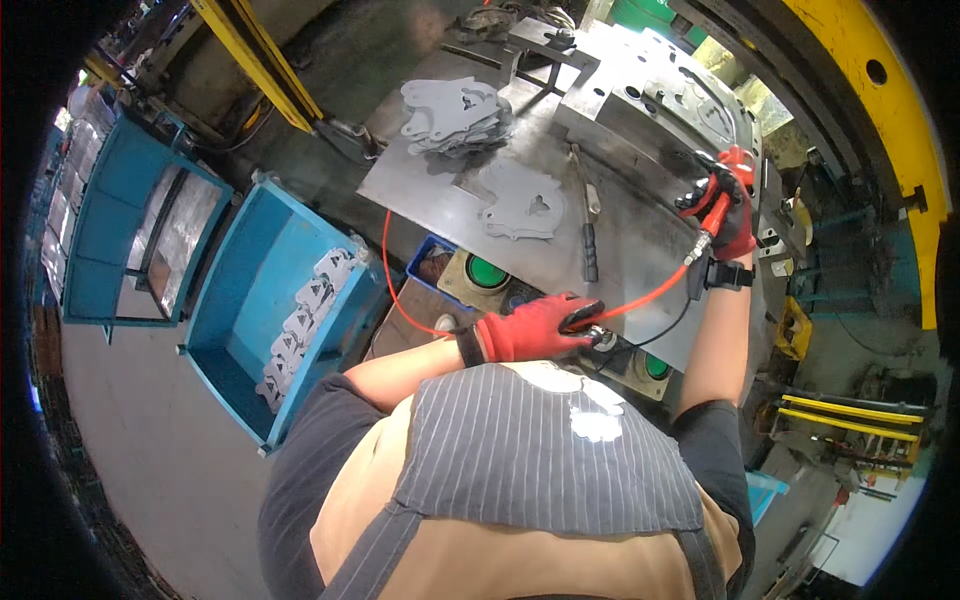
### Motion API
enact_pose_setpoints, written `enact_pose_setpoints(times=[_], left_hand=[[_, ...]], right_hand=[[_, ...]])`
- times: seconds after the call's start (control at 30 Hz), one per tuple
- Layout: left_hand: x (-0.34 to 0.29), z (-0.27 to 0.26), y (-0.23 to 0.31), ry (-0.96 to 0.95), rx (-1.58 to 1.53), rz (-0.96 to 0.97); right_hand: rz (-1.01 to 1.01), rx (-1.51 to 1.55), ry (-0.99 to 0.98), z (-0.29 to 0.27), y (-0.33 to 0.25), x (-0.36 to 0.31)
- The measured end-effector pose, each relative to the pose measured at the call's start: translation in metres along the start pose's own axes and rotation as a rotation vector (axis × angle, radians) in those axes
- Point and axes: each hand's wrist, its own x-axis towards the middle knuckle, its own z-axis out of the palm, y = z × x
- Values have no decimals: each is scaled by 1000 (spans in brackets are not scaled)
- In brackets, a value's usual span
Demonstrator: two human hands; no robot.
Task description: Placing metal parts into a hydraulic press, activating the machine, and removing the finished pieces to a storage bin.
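My right hand [738, 225], in a red and black glove, is closed round an orange air blow gun [716, 214] beside the metal die block [640, 125]. From the gun's metal fitting an orange air hose [650, 298] curves down to the table's near edge. There my left hand [525, 330], gloved alike, has its fingers curled round the hose; its fingertips are partly hidden. Between the hands lies a tool with a dark handle [589, 252]. Flat grey metal plates [525, 205] lie left of it, with a taller stack of plates [450, 115] behind.
A blue bin [250, 260] holding several cut plates stands at the left, near a blue cart [130, 230]. Green buttons [487, 272] sit below the table's [410, 180] near edge. A yellow press frame [885, 90] rises at the right.
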Motion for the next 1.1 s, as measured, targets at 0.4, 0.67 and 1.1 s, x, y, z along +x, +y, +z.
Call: enact_pose_setpoints(times=[0.4,0.67,1.1], left_hand=[[1,7,-11,-15,11,65],[7,6,-4,-76,-12,30],[4,-1,0,-52,0,-17]], right_hand=[[48,-101,18,25,6,-40],[-46,49,223,-33,38,-20],[-98,51,35,-22,26,-28]])
